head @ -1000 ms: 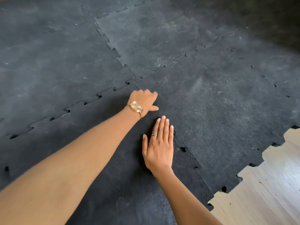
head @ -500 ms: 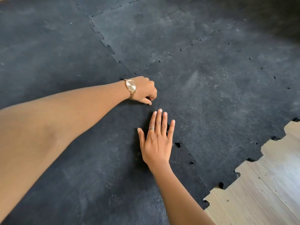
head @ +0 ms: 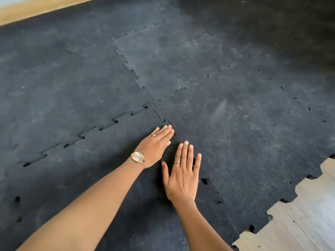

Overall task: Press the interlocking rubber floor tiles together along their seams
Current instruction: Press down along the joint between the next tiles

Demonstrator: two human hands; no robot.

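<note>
Your left hand (head: 157,144) and right hand (head: 182,175) lie flat, fingers extended and loosely spread, on the dark interlocking rubber floor tiles (head: 244,134) beside the toothed seam (head: 213,189). Uneven pressure may leave tabs proud.

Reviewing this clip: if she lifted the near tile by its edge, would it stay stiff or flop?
Probably it would bend rather than stay rigid: the near tile looks thin, lying flat on the wood floor. Likely heavy for its size, being dense rubber. Its matte, grainy surface under both hands suggests grip, not slip.
</note>
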